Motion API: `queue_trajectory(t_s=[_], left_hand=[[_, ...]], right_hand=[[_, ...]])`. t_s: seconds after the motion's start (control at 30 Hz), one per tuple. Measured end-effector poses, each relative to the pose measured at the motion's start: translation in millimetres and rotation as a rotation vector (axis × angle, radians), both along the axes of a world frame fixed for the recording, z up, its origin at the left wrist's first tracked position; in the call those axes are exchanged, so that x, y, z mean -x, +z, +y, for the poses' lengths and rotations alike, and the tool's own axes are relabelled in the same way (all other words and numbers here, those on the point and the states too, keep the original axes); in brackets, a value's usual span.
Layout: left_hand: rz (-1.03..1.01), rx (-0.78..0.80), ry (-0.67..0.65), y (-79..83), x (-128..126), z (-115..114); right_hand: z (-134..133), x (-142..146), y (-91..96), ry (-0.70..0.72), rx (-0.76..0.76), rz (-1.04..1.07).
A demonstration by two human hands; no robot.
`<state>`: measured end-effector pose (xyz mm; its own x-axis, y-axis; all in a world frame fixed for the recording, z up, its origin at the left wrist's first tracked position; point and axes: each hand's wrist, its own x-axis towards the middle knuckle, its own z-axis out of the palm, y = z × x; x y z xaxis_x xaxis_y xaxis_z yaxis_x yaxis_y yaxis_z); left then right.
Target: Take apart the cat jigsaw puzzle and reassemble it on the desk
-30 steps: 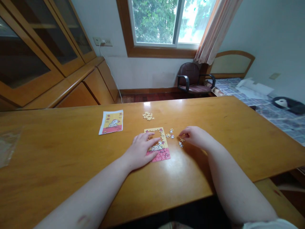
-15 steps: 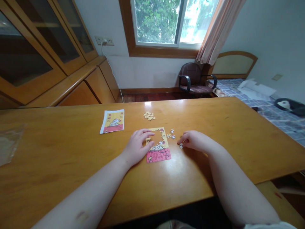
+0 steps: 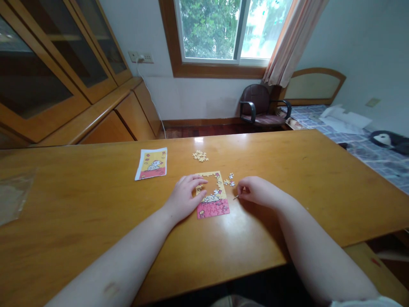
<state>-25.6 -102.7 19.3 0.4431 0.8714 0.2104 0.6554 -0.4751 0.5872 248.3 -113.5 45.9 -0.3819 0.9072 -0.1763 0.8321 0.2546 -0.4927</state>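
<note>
A small partly built jigsaw puzzle (image 3: 214,200) with a yellow top and red bottom lies on the wooden table (image 3: 96,204). My left hand (image 3: 183,197) rests flat on its left edge, fingers stretched out. My right hand (image 3: 258,191) sits just right of the puzzle, its fingers pinched on a small puzzle piece (image 3: 237,197) held at the tabletop. A few loose pieces (image 3: 229,179) lie beside the puzzle's upper right corner. More pieces lie in a small pile (image 3: 200,156) farther back.
A picture card (image 3: 151,163) showing the same design lies at the left of the puzzle. A clear plastic bag (image 3: 12,194) sits at the table's far left. Beyond the table stand wooden cabinets (image 3: 64,85), a dark chair (image 3: 260,106) and a bed (image 3: 358,140).
My left hand slid left off the puzzle's middle to its left edge. My right hand drew in and closed on a piece, lifting it from the loose ones at the right.
</note>
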Motion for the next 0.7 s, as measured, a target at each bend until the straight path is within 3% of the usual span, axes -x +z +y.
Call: queue_trajectory(t_s=[0.17,0.33,0.53,0.7], left_hand=[[0.023,0.0,0.028,-1.6,-1,0],[0.051,-0.02,0.022,-3.6,-2,1],[0.09,-0.055,-0.023,-3.1,-3,-1],[0.149,-0.072,-0.118,-0.9,-3,-4]], right_hand=[[-10,28,-9.2,-0.057,-0.006,0.256],[-9,51,-26.5,-0.051,-0.04,0.243],[-7,46,-26.3,0.034,-0.206,0.195],[-13,38,-16.3,0.186,-0.204,0.147]])
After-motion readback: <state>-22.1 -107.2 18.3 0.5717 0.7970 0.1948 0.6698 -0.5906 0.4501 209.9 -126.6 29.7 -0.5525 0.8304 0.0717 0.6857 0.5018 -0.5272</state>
